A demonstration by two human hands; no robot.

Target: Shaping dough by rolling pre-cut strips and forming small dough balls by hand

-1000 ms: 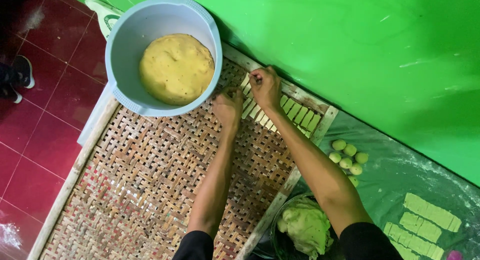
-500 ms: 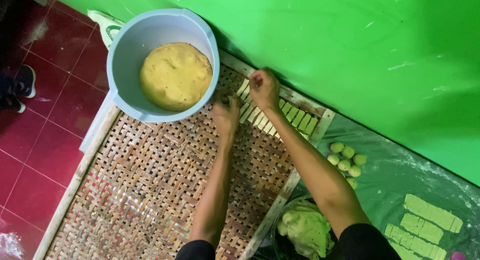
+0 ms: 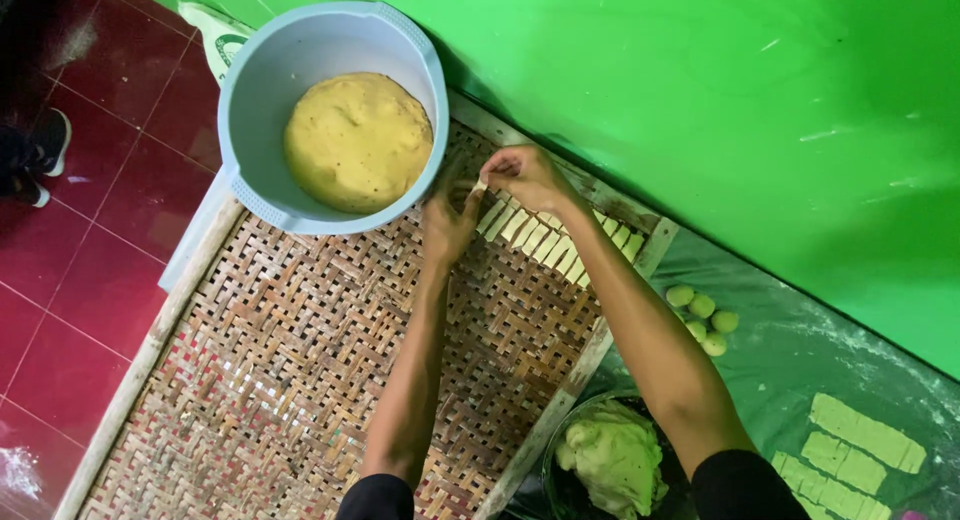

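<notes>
A woven bamboo tray lies on the floor. Along its far edge runs a row of pale green dough strips. My right hand pinches the end of one small strip just above the row's left end. Right beside it, my left hand touches the same strip with its fingertips, fingers partly spread. Both hands sit close to the rim of a light blue plastic basin that holds a round yellow lump of dough.
A dark bowl with a lump of pale green dough stands at the tray's right edge. Small green dough balls and flat green dough pieces lie on a plastic sheet. A green wall rises behind. Another person's shoe rests on the red tiles.
Both hands have moved left along the strip row, toward the basin rim, and now meet on one strip. The view has shifted slightly.
</notes>
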